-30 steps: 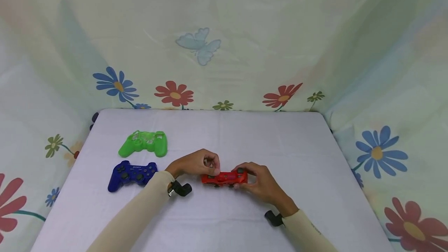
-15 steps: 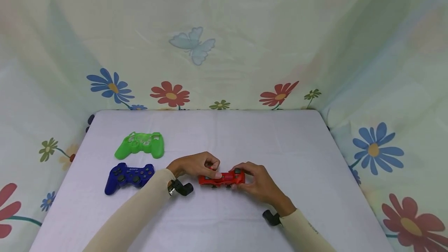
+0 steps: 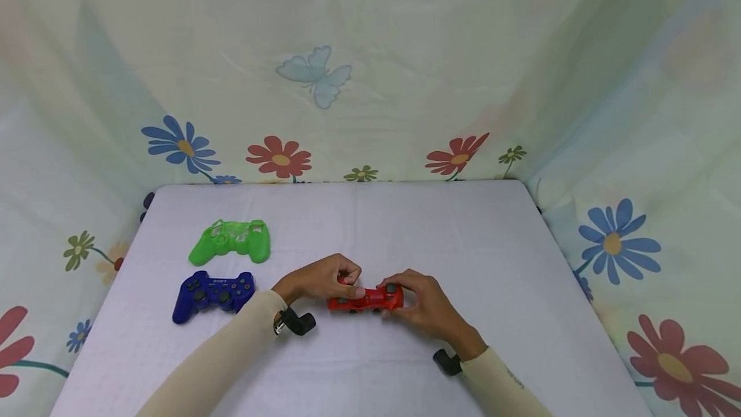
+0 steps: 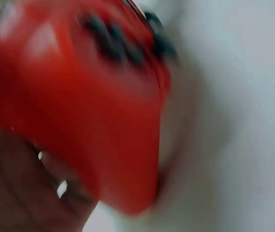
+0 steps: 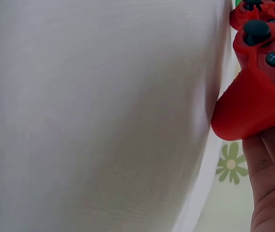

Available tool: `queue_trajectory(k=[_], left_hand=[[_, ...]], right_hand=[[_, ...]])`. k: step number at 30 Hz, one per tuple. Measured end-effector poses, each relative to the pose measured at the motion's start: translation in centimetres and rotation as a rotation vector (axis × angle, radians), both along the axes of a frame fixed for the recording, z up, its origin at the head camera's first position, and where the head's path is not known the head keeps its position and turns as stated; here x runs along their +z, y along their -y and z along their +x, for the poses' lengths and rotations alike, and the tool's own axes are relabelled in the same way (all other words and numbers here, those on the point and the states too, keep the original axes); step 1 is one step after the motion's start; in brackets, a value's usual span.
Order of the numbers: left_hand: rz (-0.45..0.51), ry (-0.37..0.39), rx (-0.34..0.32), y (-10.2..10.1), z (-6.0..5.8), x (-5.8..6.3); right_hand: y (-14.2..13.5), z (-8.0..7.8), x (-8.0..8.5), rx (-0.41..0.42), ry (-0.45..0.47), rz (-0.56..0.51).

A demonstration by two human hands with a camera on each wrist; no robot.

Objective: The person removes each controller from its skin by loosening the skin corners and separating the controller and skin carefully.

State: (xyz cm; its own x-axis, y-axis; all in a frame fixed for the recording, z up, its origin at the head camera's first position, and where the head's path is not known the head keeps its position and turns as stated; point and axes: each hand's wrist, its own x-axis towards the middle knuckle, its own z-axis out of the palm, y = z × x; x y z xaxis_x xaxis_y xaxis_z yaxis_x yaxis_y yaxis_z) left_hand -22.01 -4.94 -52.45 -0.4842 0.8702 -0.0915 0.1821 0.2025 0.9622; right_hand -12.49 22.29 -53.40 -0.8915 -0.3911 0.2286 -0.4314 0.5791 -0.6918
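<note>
Both hands hold a red game controller (image 3: 370,300) low over the middle of the table, its long side running left to right. My left hand (image 3: 323,278) has its thumb on the controller's left part, with the other fingers curled behind. My right hand (image 3: 431,307) grips the right end between thumb and fingers. In the right wrist view, a smooth red skin (image 5: 251,108) covers the grip, and the sticks and buttons show through its openings. The controller's red grip (image 4: 94,116) fills much of the blurred left wrist view, beside the left palm (image 4: 16,188).
At the left of the white-covered table (image 3: 463,230) lies a green silicone controller skin (image 3: 222,244), with a blue game controller (image 3: 214,295) nearer the front, close to the left sleeve (image 3: 220,356). A flowered curtain (image 3: 393,69) rises behind the table and along its sides.
The left thumb has shifted slightly on the red controller, and the controller has tilted a little. Both hands keep hold of it. The head view has swung slightly.
</note>
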Motion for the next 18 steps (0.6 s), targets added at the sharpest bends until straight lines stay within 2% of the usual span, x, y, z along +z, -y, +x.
queue_trajectory(k=[2, 4, 9, 11, 15, 18], left_hand=[[-0.031, -0.075, -0.036, 0.1, -0.3, 0.2], [-0.048, -0.113, -0.069, 0.3, -0.7, 0.4], [-0.065, -0.126, -0.121, 0.7, -1.5, 0.3], [-0.061, -0.103, -0.125, 1.0, -1.6, 0.1], [-0.023, 0.034, -0.110, 1.3, -1.6, -0.3], [0.019, 0.126, -0.071, 1.3, -1.2, -0.3]], right_hand=[[0.0, 0.0, 0.0, 0.005, -0.005, 0.001], [0.0, 0.0, 0.0, 0.008, -0.004, -0.005], [-0.1, -0.2, 0.0, 0.034, 0.021, -0.029], [-0.1, -0.3, 0.0, 0.044, 0.032, -0.031], [-0.2, -0.4, 0.1, 0.043, 0.051, -0.025], [-0.2, -0.4, 0.2, 0.028, 0.068, -0.018]])
